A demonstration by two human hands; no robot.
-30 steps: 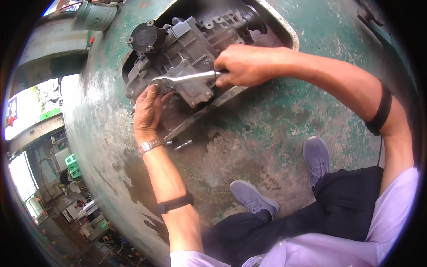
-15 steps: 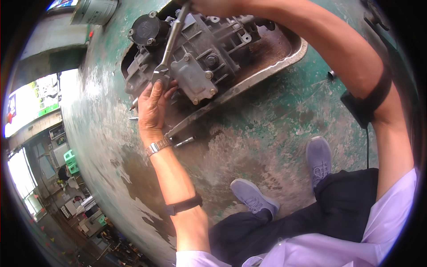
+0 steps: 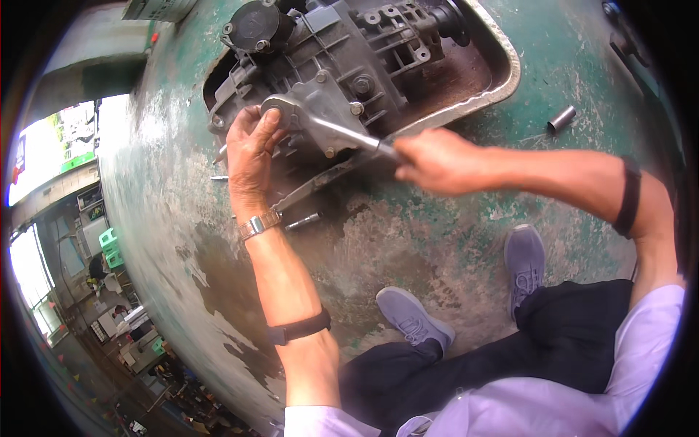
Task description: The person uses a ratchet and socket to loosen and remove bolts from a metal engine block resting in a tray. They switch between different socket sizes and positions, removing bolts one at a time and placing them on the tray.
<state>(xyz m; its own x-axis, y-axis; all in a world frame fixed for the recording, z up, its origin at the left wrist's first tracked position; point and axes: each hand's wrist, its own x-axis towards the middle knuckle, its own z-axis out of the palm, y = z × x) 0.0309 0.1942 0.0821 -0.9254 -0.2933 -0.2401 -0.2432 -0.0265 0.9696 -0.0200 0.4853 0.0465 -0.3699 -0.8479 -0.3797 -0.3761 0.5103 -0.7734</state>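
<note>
A grey cast metal gearbox housing [image 3: 338,47], with a round black unit and bolts, lies in a rimmed metal tray [image 3: 507,87]. My left hand [image 3: 251,153] is closed round the head of a ratchet wrench [image 3: 342,133] at the housing's lower left, thumb on top. The chrome handle slants down to the right into my right hand [image 3: 433,164], which grips its end, slightly blurred, above the tray's front edge. Whatever sits under the wrench head is hidden.
A loose steel socket [image 3: 562,119] lies on the worn green floor right of the tray, an extension bar [image 3: 303,221] below it near my wrist. My shoes [image 3: 415,317] are near the bottom. A bucket [image 3: 156,9] stands at top left; green stools [image 3: 109,246] are far left.
The wrench handle swung up toward the top half a second ago and has now come down to the right with my right hand. My left hand stays at the head, slightly higher now.
</note>
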